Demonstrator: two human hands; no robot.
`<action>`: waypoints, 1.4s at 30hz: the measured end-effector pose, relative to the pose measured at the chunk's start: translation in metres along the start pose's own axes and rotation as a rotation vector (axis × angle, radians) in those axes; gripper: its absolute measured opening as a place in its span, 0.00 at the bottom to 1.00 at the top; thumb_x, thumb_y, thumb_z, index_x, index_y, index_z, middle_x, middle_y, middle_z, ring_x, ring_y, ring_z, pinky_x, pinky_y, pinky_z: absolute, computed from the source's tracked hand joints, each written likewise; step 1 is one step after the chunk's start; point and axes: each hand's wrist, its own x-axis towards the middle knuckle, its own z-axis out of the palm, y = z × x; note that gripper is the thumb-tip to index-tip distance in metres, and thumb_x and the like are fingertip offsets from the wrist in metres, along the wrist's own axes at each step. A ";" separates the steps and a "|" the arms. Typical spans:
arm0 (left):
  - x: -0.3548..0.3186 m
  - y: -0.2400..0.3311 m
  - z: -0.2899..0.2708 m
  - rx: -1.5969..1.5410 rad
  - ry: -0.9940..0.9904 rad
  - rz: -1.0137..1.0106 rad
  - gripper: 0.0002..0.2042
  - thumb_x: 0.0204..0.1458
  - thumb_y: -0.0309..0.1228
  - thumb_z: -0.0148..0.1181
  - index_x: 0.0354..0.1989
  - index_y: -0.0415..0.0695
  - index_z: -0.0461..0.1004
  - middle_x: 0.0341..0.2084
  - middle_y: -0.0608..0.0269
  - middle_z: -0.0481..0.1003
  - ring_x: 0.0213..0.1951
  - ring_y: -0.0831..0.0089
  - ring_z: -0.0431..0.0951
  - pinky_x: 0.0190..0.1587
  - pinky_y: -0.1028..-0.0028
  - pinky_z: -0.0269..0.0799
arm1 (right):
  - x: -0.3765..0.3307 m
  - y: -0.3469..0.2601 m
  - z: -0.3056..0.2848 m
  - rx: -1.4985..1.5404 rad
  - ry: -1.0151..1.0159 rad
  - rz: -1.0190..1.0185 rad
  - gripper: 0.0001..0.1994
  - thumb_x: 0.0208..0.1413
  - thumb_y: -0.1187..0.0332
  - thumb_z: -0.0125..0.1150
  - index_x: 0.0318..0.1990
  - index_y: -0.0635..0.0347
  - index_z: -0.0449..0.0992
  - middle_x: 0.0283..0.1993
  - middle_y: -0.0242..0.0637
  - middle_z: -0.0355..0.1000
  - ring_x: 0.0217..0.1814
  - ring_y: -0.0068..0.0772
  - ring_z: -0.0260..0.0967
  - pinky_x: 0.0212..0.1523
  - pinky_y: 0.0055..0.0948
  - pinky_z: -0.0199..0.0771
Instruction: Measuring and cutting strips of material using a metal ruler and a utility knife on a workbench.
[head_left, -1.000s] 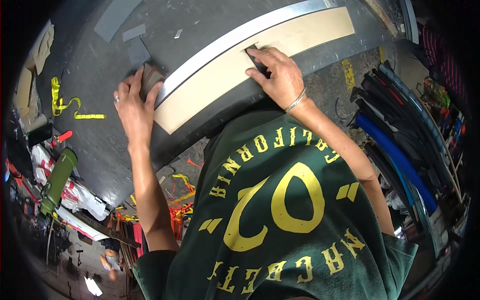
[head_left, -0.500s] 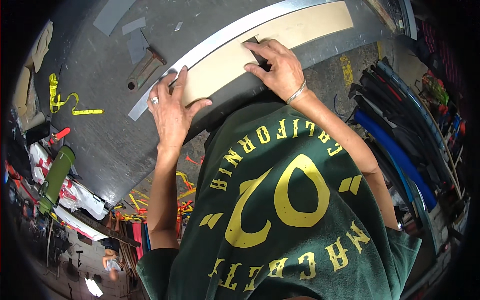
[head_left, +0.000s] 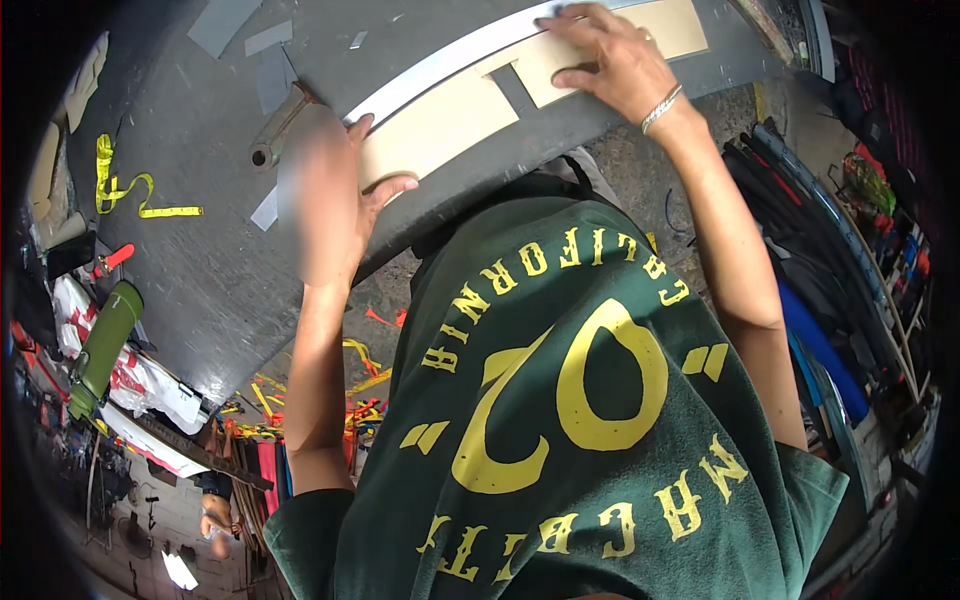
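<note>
A long beige cardboard-like strip with a rectangular notch lies flat on a dark worktable. Along its far edge runs a silvery metal straightedge. My left hand rests at the strip's left end, thumb and forefinger spread over strip and metal; a blur hides its other fingers. My right hand lies over the strip to the right of the notch. Its thumb touches the strip and its outstretched fingers reach the metal. Neither hand is wrapped round anything.
Behind my left hand lies a rusty metal tool, with grey offcuts beyond. A yellow measuring tape curls at the table's left. Dark material rolls stand at right; a green roll lies lower left. Far off is another person.
My right hand has slid right and away from me along the strip, uncovering the notch. My left hand stays at the left end.
</note>
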 end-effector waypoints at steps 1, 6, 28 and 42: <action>0.002 -0.002 0.001 -0.007 0.016 -0.016 0.41 0.42 0.58 0.71 0.66 0.53 0.73 0.55 0.60 0.70 0.57 0.56 0.68 0.60 0.51 0.64 | 0.009 -0.003 -0.012 -0.033 -0.121 0.075 0.27 0.49 0.62 0.75 0.60 0.48 0.78 0.57 0.39 0.74 0.54 0.46 0.73 0.54 0.43 0.75; 0.013 0.000 0.010 -0.011 0.027 0.051 0.39 0.44 0.56 0.71 0.65 0.53 0.73 0.54 0.58 0.70 0.57 0.55 0.68 0.60 0.51 0.64 | 0.012 0.027 -0.019 -0.054 -0.265 0.042 0.35 0.43 0.57 0.78 0.63 0.44 0.76 0.59 0.39 0.71 0.61 0.52 0.66 0.63 0.48 0.66; 0.140 -0.096 -0.075 0.201 0.287 0.133 0.18 0.63 0.44 0.61 0.52 0.44 0.81 0.46 0.52 0.81 0.50 0.55 0.79 0.54 0.62 0.72 | 0.048 -0.068 -0.005 0.169 -0.100 0.447 0.20 0.48 0.61 0.78 0.50 0.49 0.84 0.44 0.30 0.81 0.47 0.38 0.78 0.46 0.34 0.80; 0.038 0.054 0.011 -0.211 0.038 0.206 0.16 0.54 0.34 0.69 0.52 0.50 0.81 0.43 0.61 0.75 0.44 0.56 0.76 0.46 0.59 0.76 | -0.043 -0.083 0.047 0.177 0.086 0.390 0.11 0.49 0.63 0.76 0.42 0.47 0.87 0.37 0.23 0.81 0.46 0.33 0.73 0.52 0.36 0.65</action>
